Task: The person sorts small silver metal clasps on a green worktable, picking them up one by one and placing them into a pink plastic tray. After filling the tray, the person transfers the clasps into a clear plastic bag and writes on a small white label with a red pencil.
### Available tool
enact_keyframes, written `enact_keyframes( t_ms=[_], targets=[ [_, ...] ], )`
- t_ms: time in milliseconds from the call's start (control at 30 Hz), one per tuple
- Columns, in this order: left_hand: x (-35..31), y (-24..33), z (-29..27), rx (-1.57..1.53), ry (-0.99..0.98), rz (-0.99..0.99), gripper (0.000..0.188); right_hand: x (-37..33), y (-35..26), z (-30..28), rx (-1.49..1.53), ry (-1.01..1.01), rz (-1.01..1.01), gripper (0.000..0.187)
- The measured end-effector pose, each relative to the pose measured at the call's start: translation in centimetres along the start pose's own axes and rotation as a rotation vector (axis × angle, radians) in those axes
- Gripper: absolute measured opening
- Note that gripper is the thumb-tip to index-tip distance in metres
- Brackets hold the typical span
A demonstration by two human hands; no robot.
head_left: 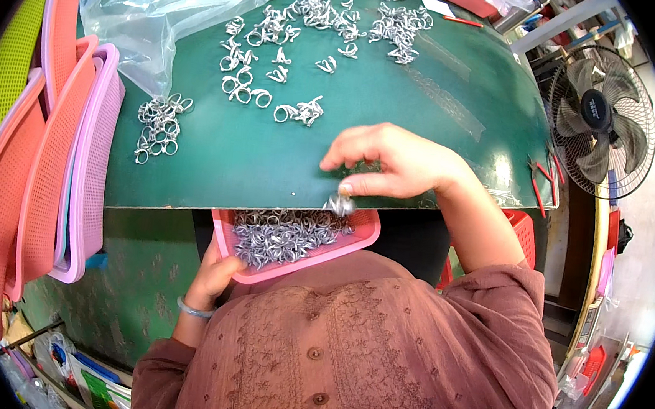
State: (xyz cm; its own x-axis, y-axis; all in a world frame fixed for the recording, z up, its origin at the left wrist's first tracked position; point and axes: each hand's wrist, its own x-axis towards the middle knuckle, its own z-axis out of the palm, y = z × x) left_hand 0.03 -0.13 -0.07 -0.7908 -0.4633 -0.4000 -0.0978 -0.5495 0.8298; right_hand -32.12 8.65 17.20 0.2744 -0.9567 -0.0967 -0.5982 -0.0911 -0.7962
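Observation:
My left hand (216, 276) grips the near left corner of a pink plastic basket (366, 236), its fingers hidden under the rim. The basket sits on my lap, just under the table edge, with many small silver metal rings (282, 239) inside. Over the front edge of the table, my right hand (392, 163) has its thumb and fingers apart. Just below its thumb, a blurred silver metal piece (340, 204) is in the air above the basket's far right side. Loose groups of silver rings (300, 111) lie on the green tabletop (269, 169) beyond.
Stacked perforated baskets (88, 163) stand at the left. A clear plastic bag (154, 18) lies at the table's far left. Red-handled pliers (538, 186) rest near the right edge, beside a black fan (600, 118). A red pen (463, 20) lies at the far right.

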Motion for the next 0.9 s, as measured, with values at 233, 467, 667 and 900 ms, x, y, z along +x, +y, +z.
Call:
enact_keyframes(
  t_ms=[233, 467, 667, 900],
  targets=[
    [-0.4, 0.3, 0.1, 0.022, 0.021, -0.012, 0.074, 4.6, 3.7, 0.6, -0.5, 0.466, -0.154, 0.031],
    [-0.5, -0.3, -0.3, 0.035, 0.032, -0.006, 0.076, 4.4, 3.8, -0.2, -0.371, 0.448, 0.024, 0.023],
    [-0.2, -0.4, -0.2, 0.008, 0.02, 0.007, 0.075, 3.1, 4.0, -0.6, -0.283, 0.479, 0.106, 0.019],
    [-0.3, -0.4, -0.3, 0.008, 0.021, -0.006, 0.077, 2.7, 3.9, -0.9, -0.285, 0.447, 0.117, 0.019]
  ],
)
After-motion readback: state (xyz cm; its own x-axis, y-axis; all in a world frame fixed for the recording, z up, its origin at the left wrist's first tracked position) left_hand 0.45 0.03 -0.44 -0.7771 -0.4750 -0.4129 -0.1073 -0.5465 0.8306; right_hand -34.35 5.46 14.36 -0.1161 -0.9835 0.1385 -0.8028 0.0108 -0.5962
